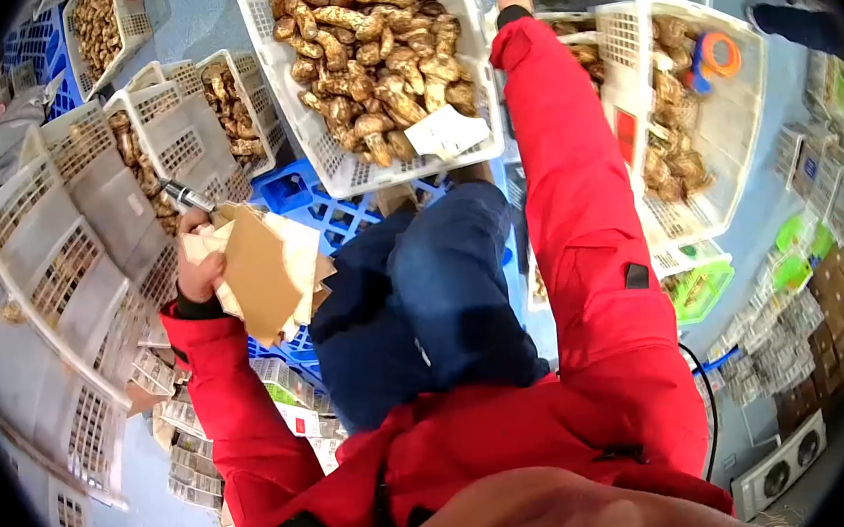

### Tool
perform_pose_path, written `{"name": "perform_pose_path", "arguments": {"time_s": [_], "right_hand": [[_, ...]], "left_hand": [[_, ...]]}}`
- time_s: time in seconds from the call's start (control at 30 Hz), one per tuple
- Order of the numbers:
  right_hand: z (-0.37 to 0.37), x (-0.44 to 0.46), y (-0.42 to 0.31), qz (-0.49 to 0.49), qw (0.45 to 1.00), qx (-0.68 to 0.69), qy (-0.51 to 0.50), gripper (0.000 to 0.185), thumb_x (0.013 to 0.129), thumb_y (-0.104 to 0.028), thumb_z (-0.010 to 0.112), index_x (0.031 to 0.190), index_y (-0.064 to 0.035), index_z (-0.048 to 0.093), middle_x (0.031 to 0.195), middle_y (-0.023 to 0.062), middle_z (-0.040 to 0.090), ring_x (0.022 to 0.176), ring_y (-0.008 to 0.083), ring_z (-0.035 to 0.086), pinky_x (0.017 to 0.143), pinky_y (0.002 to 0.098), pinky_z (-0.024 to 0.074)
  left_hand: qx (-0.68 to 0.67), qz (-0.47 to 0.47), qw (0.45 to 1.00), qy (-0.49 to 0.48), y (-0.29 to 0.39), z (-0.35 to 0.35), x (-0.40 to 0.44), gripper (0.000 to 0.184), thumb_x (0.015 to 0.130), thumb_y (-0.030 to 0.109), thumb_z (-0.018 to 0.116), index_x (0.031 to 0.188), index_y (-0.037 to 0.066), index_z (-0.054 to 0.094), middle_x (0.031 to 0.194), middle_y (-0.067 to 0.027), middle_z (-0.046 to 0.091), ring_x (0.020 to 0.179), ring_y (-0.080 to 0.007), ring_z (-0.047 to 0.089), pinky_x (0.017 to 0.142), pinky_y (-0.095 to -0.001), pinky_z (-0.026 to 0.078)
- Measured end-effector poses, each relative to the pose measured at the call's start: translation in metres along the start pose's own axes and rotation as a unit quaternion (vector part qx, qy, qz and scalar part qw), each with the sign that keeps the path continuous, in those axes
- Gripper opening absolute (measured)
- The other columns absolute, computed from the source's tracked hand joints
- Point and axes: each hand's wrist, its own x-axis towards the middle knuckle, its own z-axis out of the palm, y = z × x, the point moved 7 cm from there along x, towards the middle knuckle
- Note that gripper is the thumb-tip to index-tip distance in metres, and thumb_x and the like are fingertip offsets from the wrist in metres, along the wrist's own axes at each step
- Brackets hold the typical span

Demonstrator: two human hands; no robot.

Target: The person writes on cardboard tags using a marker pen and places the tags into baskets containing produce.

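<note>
My left hand point(198, 266) is closed around a stack of torn cardboard pieces point(260, 276). A marker pen point(185, 196) with a dark barrel and a silvery part sticks up from the same hand. A white plastic basket point(278, 105) full of brown mushrooms point(374, 57) stands in front of my knees. On those mushrooms lies a whitish paper label point(447, 133), its writing too small to read. My right hand point(515, 2) reaches far forward beside that basket's right side. Its fingers are mostly hidden, and I cannot tell whether it touches a basket.
White baskets point(83, 178) crowd the left side, some with mushrooms. To the right, another mushroom basket point(735, 166) has an orange-and-blue tape roll point(716, 61) on it. A blue plastic pallet point(338, 221) lies under the front basket. Another person's legs point(795, 0) show at upper right.
</note>
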Motion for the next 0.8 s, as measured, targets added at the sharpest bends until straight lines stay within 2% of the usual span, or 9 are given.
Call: {"name": "perform_pose_path", "arguments": {"time_s": [0.1, 0.2, 0.3, 0.33, 0.4, 0.43, 0.57, 0.67, 0.8], "right_hand": [[0.032, 0.046, 0.013, -0.008, 0.990, 0.014, -0.137, 0.049, 0.080, -0.035, 0.055, 0.112, 0.0015, 0.057, 0.116, 0.0157, 0.058, 0.105, 0.0311, 0.057, 0.089, 0.0408, 0.0436], [0.085, 0.105, 0.005, -0.124, 0.963, -0.210, -0.112, 0.050, 0.079, -0.035, 0.055, 0.113, 0.0004, 0.057, 0.116, 0.0156, 0.058, 0.105, 0.0305, 0.057, 0.088, 0.0396, 0.0443], [0.060, 0.070, -0.006, -0.171, 0.920, -0.343, -0.083, 0.050, 0.077, -0.037, 0.058, 0.113, -0.0026, 0.059, 0.120, 0.0148, 0.056, 0.110, 0.0286, 0.055, 0.090, 0.0376, 0.0430], [0.086, 0.114, 0.010, -0.171, 0.923, -0.330, -0.099, 0.050, 0.075, -0.040, 0.061, 0.109, -0.0042, 0.062, 0.118, 0.0149, 0.057, 0.109, 0.0280, 0.055, 0.090, 0.0377, 0.0433], [0.101, 0.155, 0.025, -0.167, 0.931, -0.322, 0.027, 0.049, 0.073, -0.042, 0.064, 0.105, -0.0051, 0.064, 0.114, 0.0167, 0.059, 0.108, 0.0287, 0.056, 0.089, 0.0382, 0.0445], [0.071, 0.102, 0.001, -0.209, 0.897, -0.388, -0.040, 0.053, 0.072, -0.045, 0.063, 0.107, -0.0050, 0.063, 0.115, 0.0167, 0.058, 0.109, 0.0294, 0.056, 0.089, 0.0391, 0.0443], [0.059, 0.086, 0.006, -0.226, 0.885, -0.407, -0.002, 0.052, 0.073, -0.043, 0.064, 0.108, -0.0052, 0.063, 0.113, 0.0173, 0.059, 0.106, 0.0296, 0.057, 0.087, 0.0390, 0.0449], [0.045, 0.095, 0.008, -0.226, 0.882, -0.413, 0.030, 0.051, 0.073, -0.041, 0.064, 0.108, -0.0055, 0.063, 0.111, 0.0178, 0.060, 0.103, 0.0298, 0.058, 0.086, 0.0389, 0.0453], [0.037, 0.100, -0.003, -0.238, 0.876, -0.416, 0.057, 0.049, 0.073, -0.039, 0.064, 0.109, -0.0057, 0.062, 0.108, 0.0184, 0.061, 0.101, 0.0299, 0.059, 0.085, 0.0387, 0.0459]], "left_hand": [[-0.014, 0.000, 0.998, 0.055, -0.028, -0.039, 0.018, 0.071, 0.065, 0.019, 0.077, 0.123, 0.011, 0.036, 0.121, -0.0139, 0.046, 0.104, -0.0280, 0.051, 0.086, -0.0370, 0.045], [0.036, 0.011, 0.999, 0.009, -0.047, -0.036, 0.046, 0.065, 0.064, 0.022, 0.081, 0.113, 0.013, 0.039, 0.116, -0.0175, 0.046, 0.103, -0.0324, 0.051, 0.085, -0.0409, 0.045], [0.010, -0.035, 0.999, -0.024, -0.059, -0.031, 0.060, 0.058, 0.062, 0.017, 0.082, 0.100, 0.011, 0.038, 0.114, -0.0203, 0.046, 0.103, -0.0317, 0.050, 0.086, -0.0416, 0.044], [0.015, -0.040, 0.999, -0.007, -0.063, -0.037, 0.061, 0.060, 0.060, 0.018, 0.083, 0.098, 0.011, 0.037, 0.114, -0.0198, 0.045, 0.102, -0.0324, 0.051, 0.086, -0.0414, 0.045], [0.026, -0.040, 0.998, 0.035, -0.068, -0.049, 0.059, 0.062, 0.056, 0.020, 0.083, 0.094, 0.012, 0.036, 0.115, -0.0188, 0.044, 0.101, -0.0337, 0.051, 0.085, -0.0410, 0.046], [0.034, -0.043, 0.997, 0.047, -0.067, -0.052, 0.056, 0.061, 0.057, 0.017, 0.083, 0.098, 0.008, 0.038, 0.113, -0.0190, 0.048, 0.101, -0.0291, 0.052, 0.087, -0.0381, 0.044], [0.082, -0.048, 0.993, 0.073, -0.098, -0.094, 0.039, 0.055, 0.058, 0.018, 0.081, 0.093, 0.008, 0.041, 0.113, -0.0168, 0.049, 0.099, -0.0240, 0.051, 0.086, -0.0355, 0.042], [-0.056, 0.001, 0.994, 0.093, -0.090, -0.061, 0.054, 0.053, 0.060, 0.017, 0.080, 0.093, 0.009, 0.040, 0.114, -0.0168, 0.048, 0.100, -0.0262, 0.051, 0.088, -0.0378, 0.041], [-0.084, -0.003, 0.995, 0.055, -0.092, -0.053, 0.043, 0.054, 0.059, 0.012, 0.080, 0.099, 0.008, 0.044, 0.118, -0.0185, 0.048, 0.104, -0.0279, 0.051, 0.090, -0.0370, 0.042]]}}
